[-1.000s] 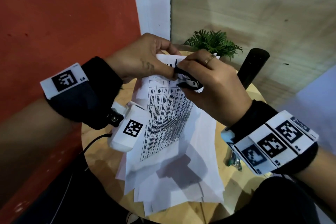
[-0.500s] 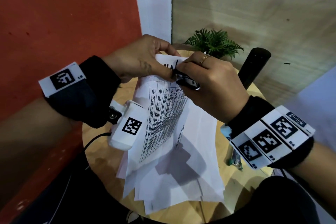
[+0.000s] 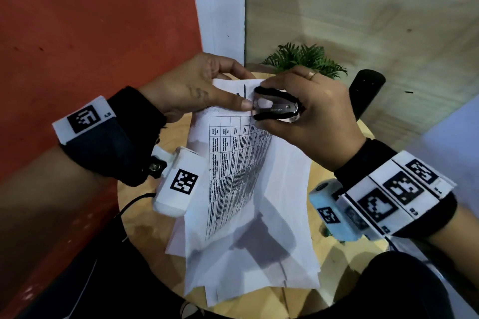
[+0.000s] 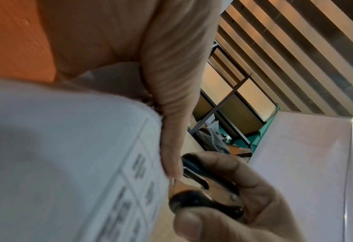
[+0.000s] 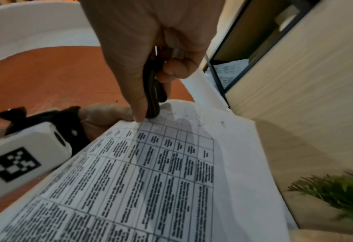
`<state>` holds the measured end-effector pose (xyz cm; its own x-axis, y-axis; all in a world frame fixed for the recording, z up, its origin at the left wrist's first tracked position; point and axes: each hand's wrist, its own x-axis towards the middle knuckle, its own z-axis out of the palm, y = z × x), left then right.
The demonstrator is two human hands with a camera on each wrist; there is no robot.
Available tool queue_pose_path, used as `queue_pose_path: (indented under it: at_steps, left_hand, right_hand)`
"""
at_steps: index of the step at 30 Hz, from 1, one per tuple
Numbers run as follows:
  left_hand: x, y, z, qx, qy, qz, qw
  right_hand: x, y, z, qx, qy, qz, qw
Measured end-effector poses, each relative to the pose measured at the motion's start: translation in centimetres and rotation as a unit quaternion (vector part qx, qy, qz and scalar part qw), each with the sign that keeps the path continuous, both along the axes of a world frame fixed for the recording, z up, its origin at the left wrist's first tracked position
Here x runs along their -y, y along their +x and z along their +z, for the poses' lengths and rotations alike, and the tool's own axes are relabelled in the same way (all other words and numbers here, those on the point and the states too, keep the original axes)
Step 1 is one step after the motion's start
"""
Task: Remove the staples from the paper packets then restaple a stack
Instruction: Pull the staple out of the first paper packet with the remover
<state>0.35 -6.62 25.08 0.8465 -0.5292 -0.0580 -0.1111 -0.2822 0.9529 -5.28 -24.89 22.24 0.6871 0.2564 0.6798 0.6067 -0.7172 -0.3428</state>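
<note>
The left hand is pinching the top corner of the white printed paper packet, while the right hand is gripping the black-and-chrome staple remover at that corner, above the round wooden counter

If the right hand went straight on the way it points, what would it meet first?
Probably the left hand: the right hand, gripping the staple remover, points at its thumb, which pinches the packet just ahead. Depth is unclear.

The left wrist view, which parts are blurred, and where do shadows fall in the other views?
Left wrist view: the paper packet is blurred, its print unreadable. Head view: hand shadows fall on the loose sheets. Right wrist view: the staple remover is dark, casting a shadow on the table print.
</note>
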Motion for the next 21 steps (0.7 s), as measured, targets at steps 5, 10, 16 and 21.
queue_pose_path:
  at_steps: [5,10,16,21]
  left_hand:
    - [-0.4,0.0,-0.1,-0.014,-0.007,0.009,1.0]
    - [-0.5,-0.1,-0.1,-0.036,-0.005,-0.003,0.999]
    - [-0.1,-1.0,0.1,-0.06,-0.029,-0.002,0.998]
    - [0.0,-1.3,0.3,-0.064,-0.031,0.019,0.997]
  right_hand:
    - [0.7,-0.4,-0.2,-0.069,0.073,0.027,0.995]
    - [0.0,-0.7,-0.1,-0.287,0.368,0.04,0.883]
    - [-1.4,-1.0,0.5,-0.393,0.571,0.109,0.713]
    - [-2.2,-0.9,-0.3,-0.264,0.446,0.04,0.854]
